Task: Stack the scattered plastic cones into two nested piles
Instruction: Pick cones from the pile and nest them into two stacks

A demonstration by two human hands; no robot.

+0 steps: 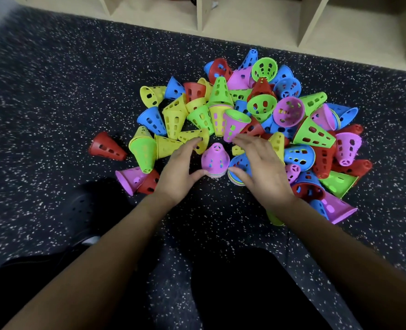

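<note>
While the lone red perforated plastic cone (108, 146) is lying on its side far left on the black speckled rubber floor (42, 91), you are bracketing the two piles with both hands. Your left hand (180, 167) is sitting wide and relaxed, thumb touching the base rim of the pink-topped nested pile of plastic cones (215, 160), clasping nothing. Just right of it, the blue-topped nested pile (241, 164) is standing upright, partly hidden under your right hand (262, 167). That hand's fingers are spreading wide and holding nothing; whether it is pressing on the pile, cannot tell. Further right, the loose heap of coloured cones (292, 110) is lying mostly tipped over, in front of the pale wooden shelf unit (244, 17). By the look of them, these are going to handle light, thin-walled, stiff with some give, and smooth enough to slip. Taking each by the narrow tip or hooking a finger through the holes is looking safest; squeezing the wide rim is likely risking jammed nesting.
</note>
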